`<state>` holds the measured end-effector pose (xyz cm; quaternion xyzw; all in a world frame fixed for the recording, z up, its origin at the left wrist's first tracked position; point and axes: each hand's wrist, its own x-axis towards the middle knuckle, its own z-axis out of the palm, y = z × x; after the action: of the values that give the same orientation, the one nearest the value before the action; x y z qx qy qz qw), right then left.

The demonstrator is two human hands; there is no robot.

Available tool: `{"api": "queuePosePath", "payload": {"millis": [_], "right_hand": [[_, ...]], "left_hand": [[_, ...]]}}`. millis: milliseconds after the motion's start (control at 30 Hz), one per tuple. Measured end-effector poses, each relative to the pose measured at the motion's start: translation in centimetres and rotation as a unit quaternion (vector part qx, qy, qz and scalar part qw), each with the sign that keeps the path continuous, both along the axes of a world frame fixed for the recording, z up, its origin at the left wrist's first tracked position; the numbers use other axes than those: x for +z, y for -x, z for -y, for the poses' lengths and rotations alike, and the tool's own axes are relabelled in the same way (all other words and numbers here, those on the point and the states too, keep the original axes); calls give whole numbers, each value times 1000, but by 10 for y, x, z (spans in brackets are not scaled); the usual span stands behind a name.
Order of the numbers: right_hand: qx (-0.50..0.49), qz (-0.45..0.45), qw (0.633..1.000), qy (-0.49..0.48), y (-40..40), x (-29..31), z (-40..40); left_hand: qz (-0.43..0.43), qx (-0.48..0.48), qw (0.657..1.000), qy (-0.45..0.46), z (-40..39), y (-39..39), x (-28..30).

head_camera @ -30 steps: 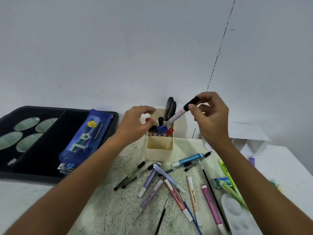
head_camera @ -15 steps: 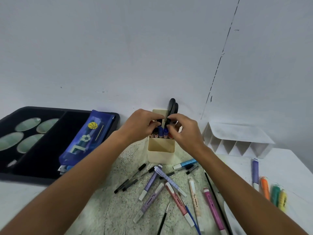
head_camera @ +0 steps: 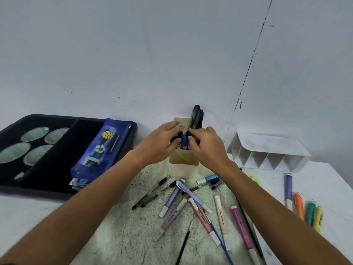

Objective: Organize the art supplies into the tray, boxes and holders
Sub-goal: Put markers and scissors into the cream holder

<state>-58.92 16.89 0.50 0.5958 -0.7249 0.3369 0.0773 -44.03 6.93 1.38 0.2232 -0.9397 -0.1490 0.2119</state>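
A cream pen holder (head_camera: 183,166) stands against the wall with black-handled scissors (head_camera: 197,116) and several markers (head_camera: 184,140) upright in it. Both hands meet over its top. My left hand (head_camera: 161,143) has its thumb and fingers around the marker caps on the holder's left side. On the right side, my right hand (head_camera: 207,148) pinches a black-capped marker in the holder with curled fingers. Loose pens and pastel markers (head_camera: 193,204) lie scattered on the speckled mat in front of the holder.
A black tray (head_camera: 57,186) sits at the left with a blue pencil case (head_camera: 99,150) leaning across its edge. A white divided holder (head_camera: 267,153) lies at the back right. Several highlighters (head_camera: 305,207) lie in a row at the right.
My right hand brought the black-capped marker down from the air into the holder. Both hands now sit close together on the marker tops. The view shifted slightly right.
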Motion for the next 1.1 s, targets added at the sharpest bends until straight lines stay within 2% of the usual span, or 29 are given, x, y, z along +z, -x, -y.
{"api": "queuePosePath", "payload": {"millis": [100, 167, 233, 300, 367, 433, 733, 1100], "right_hand": [[32, -16, 995, 98, -7, -8, -17], [88, -6, 993, 76, -16, -24, -37], [105, 7, 994, -14, -29, -52, -59], [99, -11, 992, -72, -38, -83, -77], [87, -41, 990, -104, -44, -107, -89], [64, -59, 990, -111, -47, -117, -98], [-5, 1, 995, -102, -21, -124, -114], [72, -12, 990, -118, -33, -123, -110]], "left_hand": [[-132, 46, 986, 89, -15, -14, -13], [-178, 63, 979, 82, -35, -27, -31], [-139, 56, 988, 46, -55, -41, -63], [-39, 70, 997, -6, -68, -55, -99], [85, 88, 992, -41, -74, -67, -125], [155, 86, 984, -22, -77, -76, -137], [173, 82, 981, 28, -79, -87, -146], [166, 107, 980, 15, -82, -85, -147]]}}
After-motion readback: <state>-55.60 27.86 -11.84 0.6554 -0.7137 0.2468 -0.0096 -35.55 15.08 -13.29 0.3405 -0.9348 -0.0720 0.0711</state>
